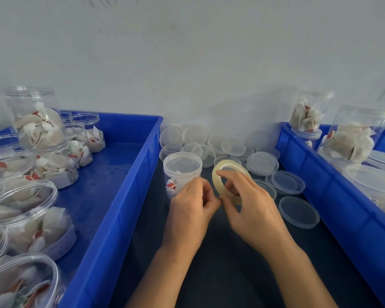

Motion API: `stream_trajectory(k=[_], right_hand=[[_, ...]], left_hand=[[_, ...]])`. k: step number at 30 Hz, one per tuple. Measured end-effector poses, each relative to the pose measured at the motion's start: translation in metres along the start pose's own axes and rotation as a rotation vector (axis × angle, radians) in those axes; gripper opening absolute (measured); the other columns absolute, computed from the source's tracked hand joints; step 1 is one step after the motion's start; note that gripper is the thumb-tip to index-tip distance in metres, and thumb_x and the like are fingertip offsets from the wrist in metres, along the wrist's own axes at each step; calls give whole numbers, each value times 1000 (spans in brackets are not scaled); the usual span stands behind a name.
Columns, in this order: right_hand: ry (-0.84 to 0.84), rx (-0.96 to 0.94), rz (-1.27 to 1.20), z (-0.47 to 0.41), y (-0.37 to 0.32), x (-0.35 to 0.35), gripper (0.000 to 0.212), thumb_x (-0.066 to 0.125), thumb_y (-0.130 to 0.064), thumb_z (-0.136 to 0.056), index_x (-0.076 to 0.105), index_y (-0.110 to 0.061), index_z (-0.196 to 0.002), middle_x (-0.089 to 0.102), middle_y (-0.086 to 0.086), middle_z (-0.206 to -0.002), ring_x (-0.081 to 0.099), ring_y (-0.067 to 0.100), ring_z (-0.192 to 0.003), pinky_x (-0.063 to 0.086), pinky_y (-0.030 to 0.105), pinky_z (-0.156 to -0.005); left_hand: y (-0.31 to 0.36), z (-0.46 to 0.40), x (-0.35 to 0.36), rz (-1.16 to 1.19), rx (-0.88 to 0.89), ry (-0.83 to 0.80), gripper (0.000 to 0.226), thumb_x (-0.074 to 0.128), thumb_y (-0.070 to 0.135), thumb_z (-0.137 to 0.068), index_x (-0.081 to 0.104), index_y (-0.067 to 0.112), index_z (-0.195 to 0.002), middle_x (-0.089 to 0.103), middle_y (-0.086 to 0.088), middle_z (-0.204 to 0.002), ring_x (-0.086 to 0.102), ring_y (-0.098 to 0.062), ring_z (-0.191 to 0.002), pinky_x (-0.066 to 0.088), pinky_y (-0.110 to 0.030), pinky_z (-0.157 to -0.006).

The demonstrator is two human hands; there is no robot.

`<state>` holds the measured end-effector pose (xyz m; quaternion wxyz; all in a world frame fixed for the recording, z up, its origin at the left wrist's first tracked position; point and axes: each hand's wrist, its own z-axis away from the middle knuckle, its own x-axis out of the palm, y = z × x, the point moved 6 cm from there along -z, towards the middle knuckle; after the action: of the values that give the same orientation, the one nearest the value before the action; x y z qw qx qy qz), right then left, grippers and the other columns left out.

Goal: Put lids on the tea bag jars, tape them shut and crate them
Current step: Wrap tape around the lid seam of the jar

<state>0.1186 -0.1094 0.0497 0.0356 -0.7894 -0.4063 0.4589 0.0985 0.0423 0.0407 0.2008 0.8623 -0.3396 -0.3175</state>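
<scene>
Pale grey wall (187, 52) stands behind a dark tabletop (220, 263) flanked by two blue plastic crates. Over the middle of it, the right hand (251, 210) grips a roll of clear tape (226, 172), fingers curled through and around the ring, holding it tilted on edge. The left hand (191, 210) sits just beside it, fingertips pinched together at the roll's lower rim; whether they hold a tape end is too fine to tell. Directly beyond the left hand stands a lidded tea bag jar (182, 172), upright, touching or nearly touching the knuckles. Past the right hand and to its right lie loose clear lids (298, 211), heaped toward the wall. Left of the left hand, the left crate (125, 196) holds open jars of tea bags (36, 121). Right of the right hand, the right crate (320, 185) holds capped jars (351, 138), some inverted.
</scene>
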Motion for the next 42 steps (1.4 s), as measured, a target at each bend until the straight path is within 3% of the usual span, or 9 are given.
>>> stream_trajectory(k=[4,7,10,17,23,32,37,40,42], right_hand=[[35,29,-9,1,5,-1,48,71,-21,-97,54,-41,-137,47,-31,-110,59,10,-90,58,38,-72],[19,42,-43,2,7,0,46,69,-20,-99,56,-41,-137,50,-28,-112,59,9,-93,58,38,-76],[5,46,-64,1,8,1,48,70,-14,-98,58,-39,-138,51,-29,-117,60,7,-100,58,36,-80],[4,45,-42,1,7,-1,47,70,-13,-99,58,-38,-137,50,-27,-121,62,10,-103,60,39,-81],[17,43,-46,1,6,-2,40,71,-16,-100,63,-32,-136,55,-19,-122,64,13,-100,59,42,-76],[12,124,59,2,14,4,32,70,-27,-100,63,-39,-128,58,-23,-124,65,9,-102,59,40,-76],[-22,162,85,1,20,9,21,65,-32,-102,66,-40,-121,56,-21,-95,58,8,-82,53,35,-72],[-59,166,107,-1,23,11,19,62,-37,-103,64,-44,-121,52,-30,-76,52,-2,-70,42,27,-65],[-120,141,95,-1,21,13,19,60,-39,-105,62,-45,-122,54,-42,-75,52,-8,-68,37,25,-62]], left_hand=[[1,1,7,66,-36,-76,13,73,10,-91,61,13,-89,57,10,-78,55,-8,-79,47,-23,-66],[-5,4,11,142,-106,-128,15,70,20,-98,57,25,-105,61,16,-88,64,-5,-86,55,-25,-68],[-6,5,13,180,-116,-172,31,72,33,-98,53,34,-123,64,18,-99,69,-4,-89,60,-21,-70],[-5,3,9,156,-124,-129,46,74,34,-98,55,31,-140,65,20,-104,70,-2,-91,60,-17,-74],[4,1,4,83,-5,-83,9,75,16,-99,74,16,-108,70,10,-96,67,-6,-83,57,-26,-73],[5,1,9,20,24,-142,10,67,10,-103,75,10,-110,72,2,-101,63,-8,-91,51,-21,-84],[3,1,12,13,-9,-158,11,63,13,-106,73,9,-107,69,1,-99,61,-10,-89,51,-31,-81],[5,1,9,5,-5,-146,8,64,11,-105,72,9,-106,68,2,-97,59,-10,-88,50,-29,-80],[6,0,6,10,1,-123,6,66,10,-104,72,10,-106,69,3,-97,61,-9,-89,51,-26,-82]])
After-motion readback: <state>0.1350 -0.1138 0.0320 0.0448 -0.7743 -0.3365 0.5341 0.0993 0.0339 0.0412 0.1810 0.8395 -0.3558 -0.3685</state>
